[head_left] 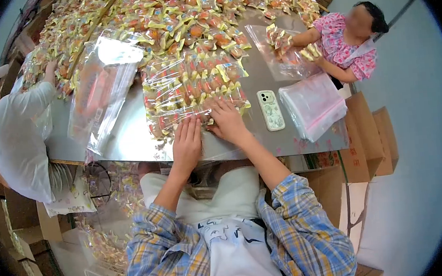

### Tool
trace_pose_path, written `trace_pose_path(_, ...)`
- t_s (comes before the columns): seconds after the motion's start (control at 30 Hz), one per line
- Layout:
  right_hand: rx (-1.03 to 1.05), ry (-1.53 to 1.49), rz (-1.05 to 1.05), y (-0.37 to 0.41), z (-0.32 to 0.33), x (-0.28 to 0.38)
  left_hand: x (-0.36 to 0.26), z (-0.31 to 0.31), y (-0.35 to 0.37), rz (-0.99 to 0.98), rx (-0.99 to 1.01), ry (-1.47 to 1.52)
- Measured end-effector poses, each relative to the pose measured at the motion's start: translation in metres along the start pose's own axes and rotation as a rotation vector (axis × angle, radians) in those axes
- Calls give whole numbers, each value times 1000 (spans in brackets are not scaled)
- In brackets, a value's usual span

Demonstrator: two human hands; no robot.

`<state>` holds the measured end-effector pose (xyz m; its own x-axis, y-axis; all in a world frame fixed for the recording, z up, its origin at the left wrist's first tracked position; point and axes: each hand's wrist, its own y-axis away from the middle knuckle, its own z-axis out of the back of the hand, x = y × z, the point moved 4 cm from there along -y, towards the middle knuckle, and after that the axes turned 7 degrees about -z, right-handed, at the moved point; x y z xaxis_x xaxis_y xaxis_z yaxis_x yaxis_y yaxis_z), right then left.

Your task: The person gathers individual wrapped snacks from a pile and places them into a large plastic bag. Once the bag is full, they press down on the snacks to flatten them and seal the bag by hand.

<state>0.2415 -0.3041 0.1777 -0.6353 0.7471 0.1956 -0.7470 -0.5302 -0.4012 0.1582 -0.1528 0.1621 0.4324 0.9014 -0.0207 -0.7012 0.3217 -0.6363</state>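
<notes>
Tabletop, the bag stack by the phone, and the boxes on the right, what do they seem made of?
The tabletop looks like smooth metal, perhaps steel, from its grey sheen and bright glare. The bag stack seems glossy, thin plastic, being partly see-through with highlights. The boxes look like matte cardboard, judging by brown faces and folded flaps.

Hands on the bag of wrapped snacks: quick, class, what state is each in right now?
Left hand: open, palm down, fingers extended on the near edge of the bag of wrapped snacks.
Right hand: open, palm down on the same bag.
</notes>
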Motion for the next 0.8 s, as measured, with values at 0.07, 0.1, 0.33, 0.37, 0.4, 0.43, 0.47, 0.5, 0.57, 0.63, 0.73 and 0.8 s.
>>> trace_pose_path(0.07, -5, -8, -5, 1, -2, -2, -6, 0, -3, -3, 54, -51)
trace_pose_path(0.1, -8, -15, -7, 2, -4, -3, -7, 1, -6, -12, 92, -61)
trace_pose_path(0.33, -59, 38, -29, 4, -15, -8, -8, -4, -25, -85, 179, -97)
trace_pose_path(0.37, -67, 34, -30, 4, -12, -6, 0, -7, -26, 7, 217, -41)
trace_pose_path(0.4, -78, 32, -33, 3, -9, -5, 3, -6, -27, 51, 185, -71)
trace_pose_path(0.43, -78, 25, -27, 3, -7, -5, 4, -4, -27, 94, 156, -100)
trace_pose_path(0.47, -78, 18, -21, 2, -8, -4, 5, -2, -27, 135, 126, -129)
trace_pose_path(0.5, -79, 10, -16, 2, -8, -4, 5, -4, -25, 170, 97, -185)
trace_pose_path(0.57, -95, 49, -19, 3, -8, -3, 1, -2, -24, 178, 138, -195)
trace_pose_path(0.63, -135, 75, -17, 3, -11, -1, 2, 1, -25, 182, 148, -180)
trace_pose_path(0.73, -212, 106, -20, 3, -27, -4, 14, -15, -12, 152, 91, -124)
trace_pose_path(0.8, -243, 137, -27, 1, -31, -4, 14, -16, -13, 176, 43, -114)
